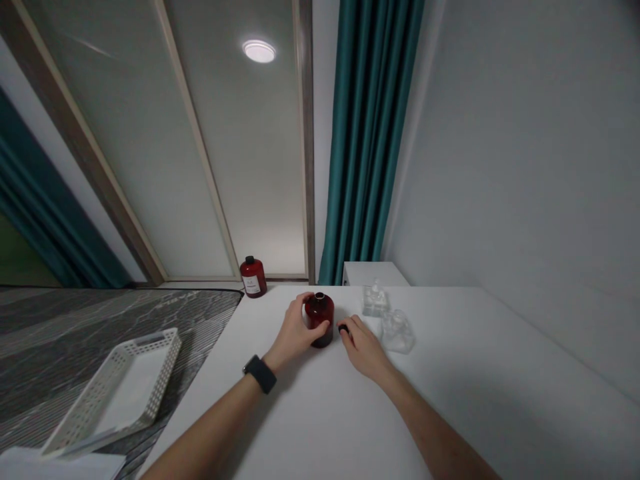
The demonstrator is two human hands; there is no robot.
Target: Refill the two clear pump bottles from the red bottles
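Observation:
A dark red bottle stands upright on the white table, its neck bare of any cap. My left hand wraps round the bottle from the left, thumb across its front. Just to the right of it, my right hand pinches a small black bottle cap between thumb and fingers, apart from the bottle. At the table's far left corner stands a second red bottle with a black cap on and a white label.
Behind my right hand lie a clear square glass container and a crumpled clear plastic bag. A white perforated basket sits lower left on a grey striped surface. A wall borders the table's right side.

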